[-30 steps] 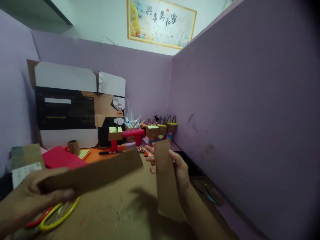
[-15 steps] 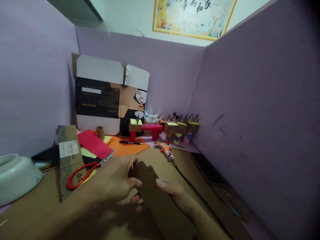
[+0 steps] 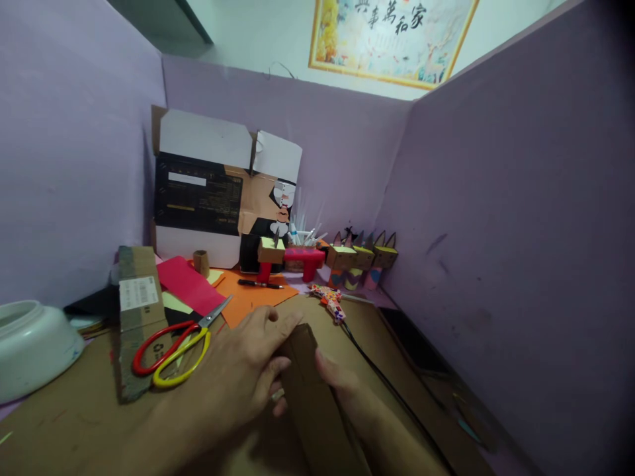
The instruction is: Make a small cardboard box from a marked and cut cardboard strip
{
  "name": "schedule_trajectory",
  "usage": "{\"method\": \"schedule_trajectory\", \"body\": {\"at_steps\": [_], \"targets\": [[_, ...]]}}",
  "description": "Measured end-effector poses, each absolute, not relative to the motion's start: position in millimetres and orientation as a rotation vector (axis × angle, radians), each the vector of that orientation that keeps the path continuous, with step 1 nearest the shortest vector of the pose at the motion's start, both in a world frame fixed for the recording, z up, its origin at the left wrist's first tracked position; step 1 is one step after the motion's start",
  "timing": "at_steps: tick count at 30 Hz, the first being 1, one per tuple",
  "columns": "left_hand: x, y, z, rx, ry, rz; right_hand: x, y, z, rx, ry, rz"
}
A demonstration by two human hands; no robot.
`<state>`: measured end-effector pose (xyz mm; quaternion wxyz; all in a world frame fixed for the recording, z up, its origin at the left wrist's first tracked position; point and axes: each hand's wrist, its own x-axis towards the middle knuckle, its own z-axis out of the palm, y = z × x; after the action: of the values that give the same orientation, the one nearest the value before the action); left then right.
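Note:
A long brown cardboard piece [image 3: 312,403] runs from the bottom edge up to the middle of the view, with fold lines near its top end. My left hand [image 3: 253,363] grips its upper left side, forefinger along the top edge and thumb on the near face. Around the right side wraps my right hand [image 3: 347,390], its thumb against the edge; fingertips show behind the cardboard on the left. Scissors with red and yellow handles [image 3: 181,354] lie open beside my left wrist. Past the hands is a glue gun with a patterned cover [image 3: 330,301], its black cable running right.
A white bowl [image 3: 37,350] and a taped cardboard strip [image 3: 141,317] are at left. Red paper [image 3: 191,284], orange paper [image 3: 248,291] and a pen [image 3: 260,284] lie farther back. Cardboard animal figures [image 3: 342,258] stand before an unfolded box [image 3: 198,192]. A dark flat object [image 3: 414,340] lies right.
The cardboard's top has turned more upright and its side flap now lies closer in. My left hand has shifted slightly right and down, its forefinger reaching over the top; the yellow scissor handle is uncovered.

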<state>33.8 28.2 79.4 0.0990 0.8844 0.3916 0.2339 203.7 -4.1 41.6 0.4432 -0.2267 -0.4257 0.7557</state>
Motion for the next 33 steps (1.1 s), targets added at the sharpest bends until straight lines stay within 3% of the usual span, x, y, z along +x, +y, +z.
{"method": "schedule_trajectory", "body": {"at_steps": [4,8,12,22,29,33], "targets": [[37.4,20.5,81.4,2.389,0.976,0.827,203.4,-5.4,40.9,-0.548,-1.093,1.877],[45.5,15.7,75.3,1.672,0.882,0.734,200.5,-9.1,40.3,-0.624,-1.089,1.854],[51.8,18.5,67.4,1.224,0.806,0.885,197.6,-11.2,35.7,-0.665,-1.064,1.769],[60.2,24.4,65.7,1.582,0.941,1.160,185.9,-2.9,39.2,-0.847,-1.124,1.321],[71.0,10.9,62.5,1.068,0.600,1.052,187.1,-5.3,41.6,-0.799,-1.117,1.153],[73.6,4.0,57.0,1.177,0.616,1.108,180.8,-6.4,35.3,-0.799,-1.066,1.091]]}}
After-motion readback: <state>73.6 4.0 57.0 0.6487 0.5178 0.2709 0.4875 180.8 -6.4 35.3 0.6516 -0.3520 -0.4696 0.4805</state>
